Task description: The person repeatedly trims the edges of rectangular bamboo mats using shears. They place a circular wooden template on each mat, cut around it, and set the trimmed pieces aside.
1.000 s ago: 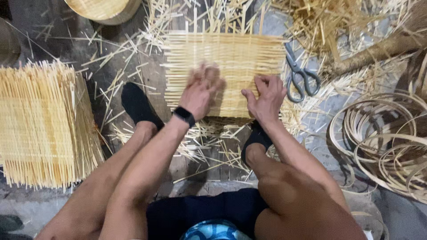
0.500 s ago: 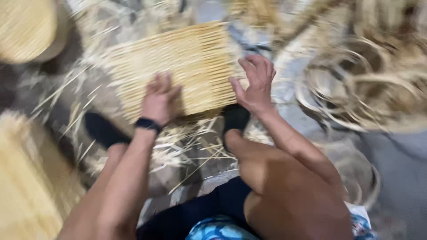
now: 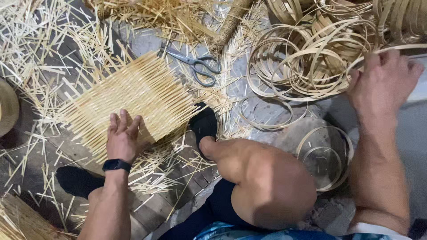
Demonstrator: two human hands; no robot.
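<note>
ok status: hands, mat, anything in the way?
Left hand flat on woven bamboo mat. Right hand at the coiled bamboo strip hoops, grip unclear. Scissors lie apart from both; loose splints litter the floor.

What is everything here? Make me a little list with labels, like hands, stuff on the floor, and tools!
Left hand: left hand lies flat on the woven mat, fingers spread.
Right hand: right hand reaches into the pile of bamboo hoops; grip on a strip unclear.
Tool: scissors lie untouched on the floor beyond the mat.
Feet: a black sock presses the mat's corner.
Floor: loose bamboo splints scattered all around.
Wrist: black watch on the left arm.
</note>
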